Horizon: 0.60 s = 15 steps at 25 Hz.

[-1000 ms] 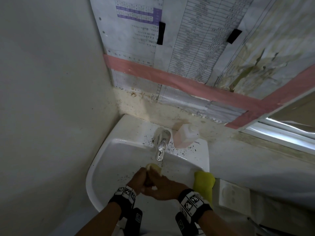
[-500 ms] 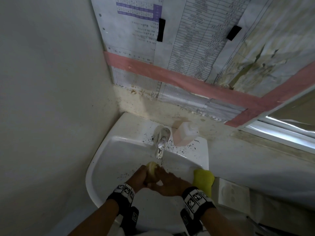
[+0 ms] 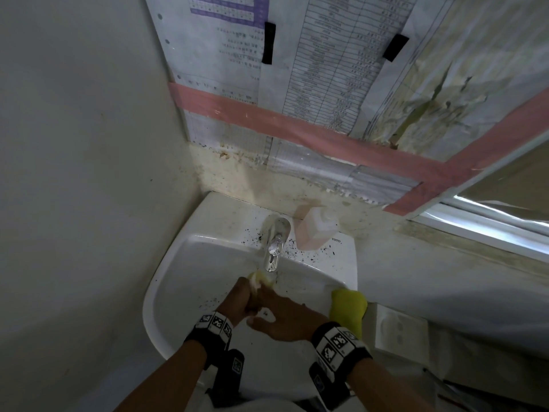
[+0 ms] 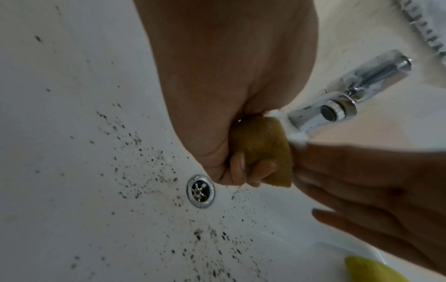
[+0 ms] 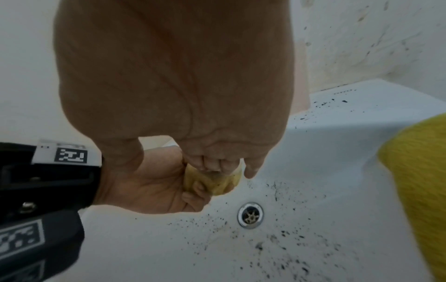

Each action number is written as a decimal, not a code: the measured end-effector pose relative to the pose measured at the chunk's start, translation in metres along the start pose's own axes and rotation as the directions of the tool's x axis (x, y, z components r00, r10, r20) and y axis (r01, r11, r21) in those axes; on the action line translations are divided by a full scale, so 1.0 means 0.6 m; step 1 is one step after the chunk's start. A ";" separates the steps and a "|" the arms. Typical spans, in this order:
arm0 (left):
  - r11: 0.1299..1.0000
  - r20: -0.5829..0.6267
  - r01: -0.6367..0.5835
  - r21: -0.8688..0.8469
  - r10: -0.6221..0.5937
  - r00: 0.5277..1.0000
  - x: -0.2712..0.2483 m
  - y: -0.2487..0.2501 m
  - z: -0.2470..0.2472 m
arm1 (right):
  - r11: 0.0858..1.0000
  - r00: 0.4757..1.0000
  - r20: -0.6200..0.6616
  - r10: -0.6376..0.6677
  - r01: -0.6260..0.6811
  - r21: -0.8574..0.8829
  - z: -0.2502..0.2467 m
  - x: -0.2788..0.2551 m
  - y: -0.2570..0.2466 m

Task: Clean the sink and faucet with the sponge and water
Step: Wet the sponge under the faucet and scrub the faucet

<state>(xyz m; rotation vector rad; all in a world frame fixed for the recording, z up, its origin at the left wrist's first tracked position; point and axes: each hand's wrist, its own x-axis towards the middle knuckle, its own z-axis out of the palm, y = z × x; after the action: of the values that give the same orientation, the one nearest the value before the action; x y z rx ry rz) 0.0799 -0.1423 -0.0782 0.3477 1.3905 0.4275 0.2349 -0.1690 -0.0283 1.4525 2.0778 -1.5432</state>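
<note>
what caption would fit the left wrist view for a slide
Left hand squeezing a yellow sponge below the chrome faucet, above a white sink speckled with black grime around the drain.

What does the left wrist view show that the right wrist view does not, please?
Only the left wrist view shows the faucet with its spout beside the sponge. Only the right wrist view shows the wristband marker on the left hand. Both share the sponge gripped in the left hand, the right hand against it, the drain, the speckled sink and the yellow cloth.
</note>
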 end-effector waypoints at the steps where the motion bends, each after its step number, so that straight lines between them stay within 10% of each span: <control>1: 1.000 -0.004 -0.001 -0.015 0.001 1.000 0.007 -0.001 -0.007 | 1.000 1.000 0.009 -0.008 0.008 -0.025 0.012 -0.008 0.007; 15: 0.999 0.036 -0.028 -0.025 0.029 0.999 0.003 -0.014 0.017 | 0.997 0.999 -0.025 0.044 -0.046 -0.054 -0.014 0.000 0.009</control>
<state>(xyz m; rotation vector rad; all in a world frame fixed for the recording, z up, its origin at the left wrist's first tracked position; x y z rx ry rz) 0.0908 -0.1486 -0.0820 0.3546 1.3451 0.4594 0.2424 -0.1624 -0.0280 1.4952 2.0687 -1.4479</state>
